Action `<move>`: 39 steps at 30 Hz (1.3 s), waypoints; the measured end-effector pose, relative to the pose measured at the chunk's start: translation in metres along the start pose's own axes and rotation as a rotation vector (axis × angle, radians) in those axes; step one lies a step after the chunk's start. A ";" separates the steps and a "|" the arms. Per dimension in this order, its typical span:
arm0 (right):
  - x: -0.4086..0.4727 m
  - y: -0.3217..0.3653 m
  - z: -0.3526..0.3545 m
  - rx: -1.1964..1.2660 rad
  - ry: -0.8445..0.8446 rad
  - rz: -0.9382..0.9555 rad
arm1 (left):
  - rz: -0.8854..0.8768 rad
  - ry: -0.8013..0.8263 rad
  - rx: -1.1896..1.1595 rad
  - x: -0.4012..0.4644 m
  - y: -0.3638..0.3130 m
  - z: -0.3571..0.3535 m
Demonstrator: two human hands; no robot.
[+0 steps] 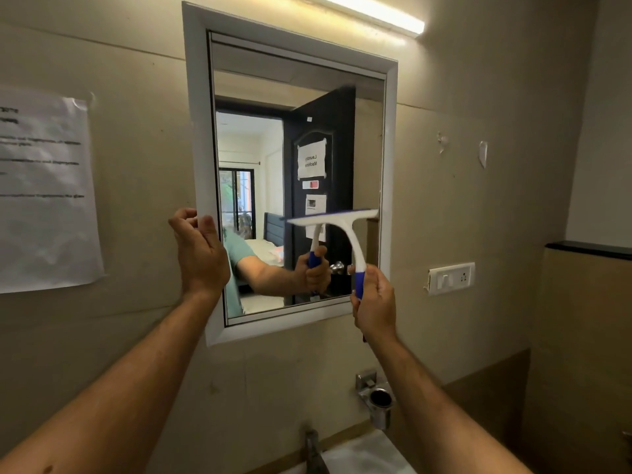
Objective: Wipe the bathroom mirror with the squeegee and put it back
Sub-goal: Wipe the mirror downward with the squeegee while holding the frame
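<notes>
The bathroom mirror [290, 97] hangs on the beige wall in a white frame. My right hand [374, 302] grips the blue handle of a white squeegee [342, 222]. Its blade lies across the lower right part of the glass, almost level. My left hand [200, 249] rests on the left edge of the mirror frame, with the fingers curled around it. The glass reflects a dark door, a bedroom beyond it, and my arm with the squeegee.
A paper notice [44, 193] is taped to the wall at the left. A white switch and socket plate [451, 278] sits right of the mirror. Below are a metal cup holder [378, 398], a tap [314, 449] and the white basin [369, 456]. A tube light [372, 12] glows above.
</notes>
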State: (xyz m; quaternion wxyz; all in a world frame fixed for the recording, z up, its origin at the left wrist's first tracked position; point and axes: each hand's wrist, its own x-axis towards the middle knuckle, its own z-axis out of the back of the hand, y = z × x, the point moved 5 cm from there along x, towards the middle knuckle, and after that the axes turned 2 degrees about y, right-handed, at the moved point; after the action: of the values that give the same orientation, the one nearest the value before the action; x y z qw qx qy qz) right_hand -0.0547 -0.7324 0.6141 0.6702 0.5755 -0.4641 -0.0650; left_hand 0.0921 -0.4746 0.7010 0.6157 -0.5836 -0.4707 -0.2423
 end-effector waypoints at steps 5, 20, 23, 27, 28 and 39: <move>0.057 0.079 -0.003 -0.017 -0.085 0.093 | 0.000 0.007 -0.004 0.000 0.002 0.000; 0.079 0.092 -0.014 -0.002 -0.081 0.117 | 0.032 0.026 0.051 0.014 -0.010 0.004; 0.087 0.112 -0.016 -0.001 -0.076 0.162 | -0.005 0.046 0.069 0.035 -0.027 0.008; 0.101 0.132 -0.017 0.031 -0.077 0.140 | -0.004 0.046 0.070 0.070 -0.052 0.004; 0.101 0.130 -0.018 0.027 -0.075 0.125 | -0.006 0.043 0.071 0.076 -0.054 0.002; 0.109 0.133 -0.012 0.021 -0.149 0.180 | -0.068 -0.027 0.030 0.066 -0.056 -0.005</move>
State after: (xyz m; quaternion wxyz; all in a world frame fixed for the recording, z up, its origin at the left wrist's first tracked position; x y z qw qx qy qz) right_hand -0.0450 -0.7475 0.7858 0.6310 0.5320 -0.5630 -0.0424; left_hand 0.0748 -0.4744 0.7857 0.6094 -0.5612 -0.5019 -0.2483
